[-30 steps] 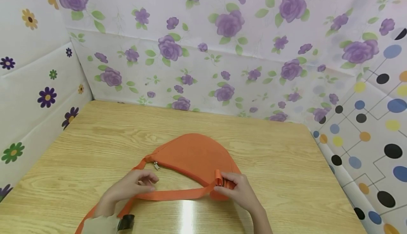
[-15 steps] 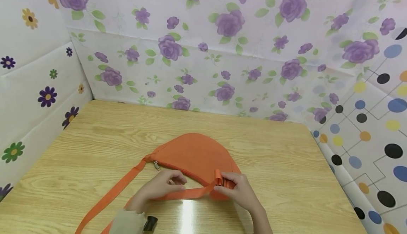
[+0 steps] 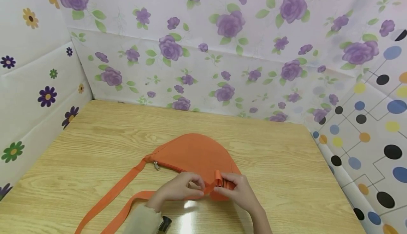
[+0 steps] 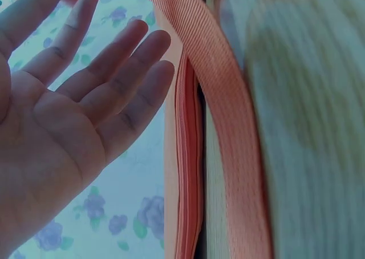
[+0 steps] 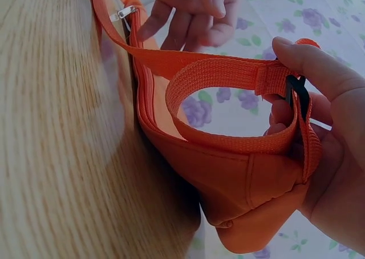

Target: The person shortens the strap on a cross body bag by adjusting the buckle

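Observation:
An orange half-moon sling bag (image 3: pixel 194 152) lies on the wooden table, its zipper pull (image 3: pixel 157 165) at the left end. At the bag's right corner my right hand (image 3: pixel 240 189) grips the strap's black slider buckle (image 5: pixel 296 96) between thumb and fingers. From there the orange strap (image 5: pixel 222 73) makes a loop and runs left. My left hand (image 3: pixel 181 188) hovers beside the strap near the right hand, with fingers loosely bent and apart. In the left wrist view its palm and fingers (image 4: pixel 128 110) show with nothing held.
The wooden table (image 3: pixel 279 167) is bounded by a floral sheet (image 3: pixel 203 68) at the back and patterned sheets on both sides. Two strap lengths (image 3: pixel 111 193) trail off the front left edge of the view. A black band (image 3: pixel 164 224) shows by the left sleeve.
My left hand has slid steadily to the right along the strap, coming close to the right hand. The right hand has stayed in place on the buckle.

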{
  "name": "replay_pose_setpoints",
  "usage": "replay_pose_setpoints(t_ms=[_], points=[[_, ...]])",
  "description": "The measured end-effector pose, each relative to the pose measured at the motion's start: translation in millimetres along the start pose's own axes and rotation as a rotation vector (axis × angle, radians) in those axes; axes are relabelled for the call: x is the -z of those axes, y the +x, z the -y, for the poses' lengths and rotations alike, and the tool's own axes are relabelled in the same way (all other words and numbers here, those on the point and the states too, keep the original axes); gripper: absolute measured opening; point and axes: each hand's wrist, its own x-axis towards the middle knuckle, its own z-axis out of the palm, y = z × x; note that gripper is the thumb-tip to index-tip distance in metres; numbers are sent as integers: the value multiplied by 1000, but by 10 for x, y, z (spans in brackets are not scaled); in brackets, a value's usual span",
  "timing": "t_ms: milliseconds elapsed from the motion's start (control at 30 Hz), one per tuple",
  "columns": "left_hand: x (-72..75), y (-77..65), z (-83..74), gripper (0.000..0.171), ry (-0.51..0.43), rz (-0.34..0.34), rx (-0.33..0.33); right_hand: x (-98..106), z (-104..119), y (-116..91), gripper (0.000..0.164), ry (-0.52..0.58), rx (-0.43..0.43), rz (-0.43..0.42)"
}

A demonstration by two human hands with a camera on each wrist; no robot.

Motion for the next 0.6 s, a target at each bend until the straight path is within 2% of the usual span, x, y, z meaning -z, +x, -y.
replay_pose_setpoints(t_ms=[333, 600], points=[[-79, 97, -2, 22, 68, 50, 19, 0, 11, -3, 29, 6, -16, -3], [-95, 129, -28, 27, 110, 29, 41, 11, 2, -12, 30, 29, -36, 0]])
